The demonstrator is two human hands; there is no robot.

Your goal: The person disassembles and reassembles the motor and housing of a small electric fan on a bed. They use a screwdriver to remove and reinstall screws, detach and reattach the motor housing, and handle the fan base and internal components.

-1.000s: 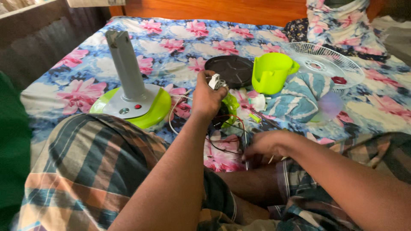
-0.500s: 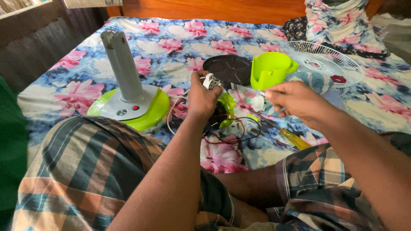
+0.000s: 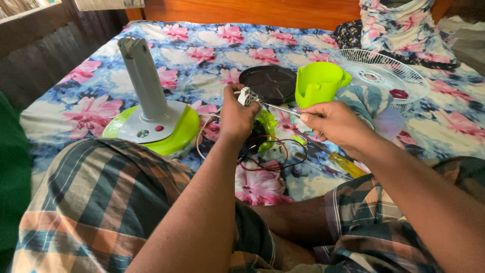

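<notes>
On a flowered bed [image 3: 212, 55], mid-repair: left hand [image 3: 237, 119] pinching a small white part [image 3: 246, 96], right hand [image 3: 336, 124] clasping a screwdriver [image 3: 280, 108], tip needing steady seating.

Two hands: left [image 3: 238, 117], right [image 3: 336, 123]. One white part [image 3: 246, 96], one screwdriver [image 3: 280, 108], one fan base [image 3: 151, 126], one grille [image 3: 380, 76], one green housing [image 3: 318, 82], one black disc [image 3: 269, 84]. Possibly a second screwdriver [image 3: 346, 164], partly hidden.

Open bedsheet [image 3: 202, 43] beyond fan base [image 3: 151, 126]. Cup [image 3: 318, 83], black disc [image 3: 268, 83], grille [image 3: 379, 76] crowd ahead-right. Wires [image 3: 268, 156], screwdriver [image 3: 346, 164] clutter near lap.
</notes>
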